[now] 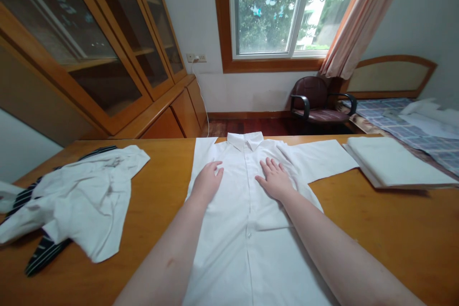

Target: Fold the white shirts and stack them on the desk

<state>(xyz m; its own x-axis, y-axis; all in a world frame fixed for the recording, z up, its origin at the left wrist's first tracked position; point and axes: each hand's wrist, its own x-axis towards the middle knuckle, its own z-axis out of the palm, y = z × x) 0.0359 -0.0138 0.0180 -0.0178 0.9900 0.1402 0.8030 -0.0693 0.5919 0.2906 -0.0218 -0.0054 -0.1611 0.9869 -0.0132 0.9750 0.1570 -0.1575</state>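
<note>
Here the shirt (pixel 247 234) lies face up along the middle of the table (pixel 376 234), collar (pixel 245 140) at the far edge and hem running toward me past the near edge of view. My left hand (pixel 207 180) rests on its chest left of the button strip (pixel 248 191), and my right hand (pixel 274 180) rests just right of it. Both palms are down with the fingers laid out flat, pressing the cloth and clasping nothing. Smoothing looks like the step in hand. To do it well, I judge the palms should stay flat and light and sweep outward from the strip toward the side seams, so creases are pushed off the cloth, not bunched under the wrists. The fabric is thin, white and matte, with soft ripples around my right hand; one sleeve (pixel 322 158) spreads out flat to the right, while the left edge looks straight and tucked. The table is smooth, orange-brown wood with a slight sheen. On its left a second white shirt (pixel 89 196) lies crumpled over a dark striped cloth (pixel 43 253). On the far right sits a neat folded white stack (pixel 390 165), square-edged. Beyond the table stand a dark padded chair (pixel 317 100) and a glass-fronted wooden cabinet (pixel 107 57).
</note>
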